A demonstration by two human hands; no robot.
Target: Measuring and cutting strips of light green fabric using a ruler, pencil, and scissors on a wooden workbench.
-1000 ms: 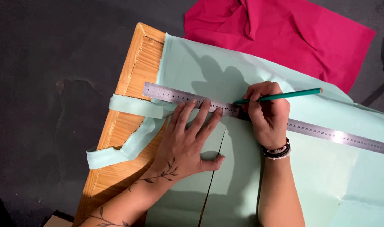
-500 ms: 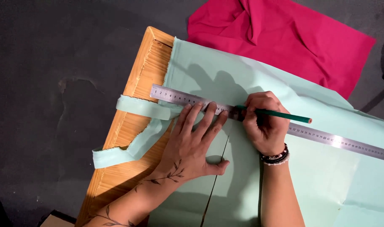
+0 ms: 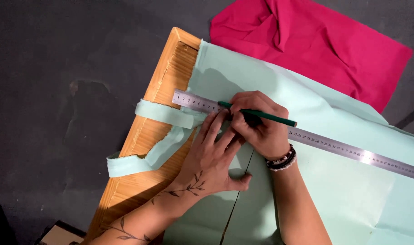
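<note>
head view | overhead, facing steeply down | close to table (image 3: pixel 139 181)

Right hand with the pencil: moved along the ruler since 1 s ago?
Yes. The right hand with the green pencil slid left along the steel ruler, toward its end by the wooden board.

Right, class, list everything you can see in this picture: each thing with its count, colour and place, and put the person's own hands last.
Fabric sheet: one, pale mint green, spread over the table.
Fabric strip: one, pale mint green, looped over the table's left edge.
Ruler: one, silver metal, lying slantwise across the fabric sheet.
Pencil: one, dark green, tip near the ruler's left end.
Cloth: one, bright pink, crumpled on the floor at the top.
Table: one, light wood, under the fabric.
Floor: dark grey.
Bracelets: beaded, dark and pale, on the right wrist.
Left hand: pressing flat by the ruler.
Right hand: holding the pencil.
</note>
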